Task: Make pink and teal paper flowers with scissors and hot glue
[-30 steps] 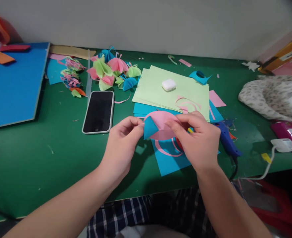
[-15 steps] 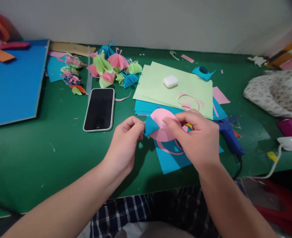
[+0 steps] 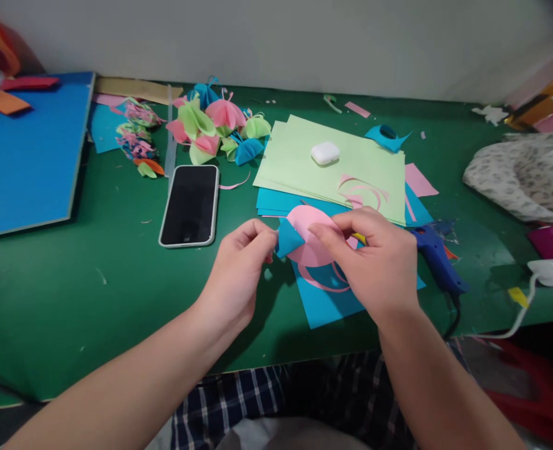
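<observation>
My left hand (image 3: pixel 239 272) pinches the left edge of a small folded blue paper piece (image 3: pixel 286 239) just above the green table. My right hand (image 3: pixel 375 259) has its fingers closed on a pink paper circle (image 3: pixel 311 240) that lies against the blue piece. Both hands hold the papers together over a blue sheet (image 3: pixel 328 300) carrying a thin pink paper ring.
A black phone (image 3: pixel 189 205) lies left of my hands. Light green sheets (image 3: pixel 304 165) with a white earbud case (image 3: pixel 325 153) sit behind them, folded paper flowers (image 3: pixel 215 128) farther back. A blue glue gun (image 3: pixel 436 253) lies right, a big blue board (image 3: pixel 23 156) at far left.
The view has shifted slightly; my hands keep the same grip on the blue and pink papers, with only small finger adjustments.
</observation>
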### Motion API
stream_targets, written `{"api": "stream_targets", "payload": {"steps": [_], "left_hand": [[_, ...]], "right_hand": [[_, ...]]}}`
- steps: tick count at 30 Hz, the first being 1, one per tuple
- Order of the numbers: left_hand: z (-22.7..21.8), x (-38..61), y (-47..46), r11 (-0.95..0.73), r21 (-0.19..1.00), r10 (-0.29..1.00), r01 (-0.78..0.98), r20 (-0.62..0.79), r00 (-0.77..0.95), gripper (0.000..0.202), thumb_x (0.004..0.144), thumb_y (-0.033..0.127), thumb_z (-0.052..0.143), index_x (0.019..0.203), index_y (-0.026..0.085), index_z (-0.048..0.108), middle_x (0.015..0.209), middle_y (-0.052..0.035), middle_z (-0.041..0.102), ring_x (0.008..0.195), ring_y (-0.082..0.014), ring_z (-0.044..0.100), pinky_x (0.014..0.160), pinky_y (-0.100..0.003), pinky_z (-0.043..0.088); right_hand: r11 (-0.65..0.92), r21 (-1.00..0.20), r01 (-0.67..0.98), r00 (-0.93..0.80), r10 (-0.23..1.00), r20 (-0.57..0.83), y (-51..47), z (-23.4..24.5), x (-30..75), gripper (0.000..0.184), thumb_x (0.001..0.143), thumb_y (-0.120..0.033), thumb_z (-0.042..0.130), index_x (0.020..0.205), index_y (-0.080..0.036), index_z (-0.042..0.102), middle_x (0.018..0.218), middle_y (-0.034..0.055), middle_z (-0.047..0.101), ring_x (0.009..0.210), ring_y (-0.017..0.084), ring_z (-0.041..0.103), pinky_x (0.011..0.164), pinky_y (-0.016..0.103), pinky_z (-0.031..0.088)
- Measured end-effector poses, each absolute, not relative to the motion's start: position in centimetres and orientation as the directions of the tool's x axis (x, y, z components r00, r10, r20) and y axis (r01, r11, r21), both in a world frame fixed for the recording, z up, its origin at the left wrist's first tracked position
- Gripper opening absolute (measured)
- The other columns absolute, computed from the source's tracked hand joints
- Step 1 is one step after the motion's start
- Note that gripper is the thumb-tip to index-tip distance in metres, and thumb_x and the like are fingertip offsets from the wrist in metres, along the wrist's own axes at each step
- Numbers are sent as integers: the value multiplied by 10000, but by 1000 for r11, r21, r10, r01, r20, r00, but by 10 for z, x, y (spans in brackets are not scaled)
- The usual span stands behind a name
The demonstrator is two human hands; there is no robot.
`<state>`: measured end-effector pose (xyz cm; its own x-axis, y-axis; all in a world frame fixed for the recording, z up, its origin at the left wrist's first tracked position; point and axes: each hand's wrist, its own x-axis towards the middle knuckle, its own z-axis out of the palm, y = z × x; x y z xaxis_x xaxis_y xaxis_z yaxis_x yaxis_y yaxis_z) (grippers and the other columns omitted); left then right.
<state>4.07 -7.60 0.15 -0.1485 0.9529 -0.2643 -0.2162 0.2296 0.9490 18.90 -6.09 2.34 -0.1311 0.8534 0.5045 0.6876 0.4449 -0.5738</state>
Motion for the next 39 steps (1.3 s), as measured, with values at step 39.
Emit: {"api": "stream_targets", "payload": {"steps": [39], "left_hand": [[8,40,-81,22,999,983,-25,-26,-183,124,756,161,578,641,181,536,601,54,488,575,-66,418,534,-168,344]], "right_hand": [[498,-551,670,-157,820,550,-64,22,188,113,811,-235,611,723,-178,653,630,-34,638,601,87,544,590,198,420]]}}
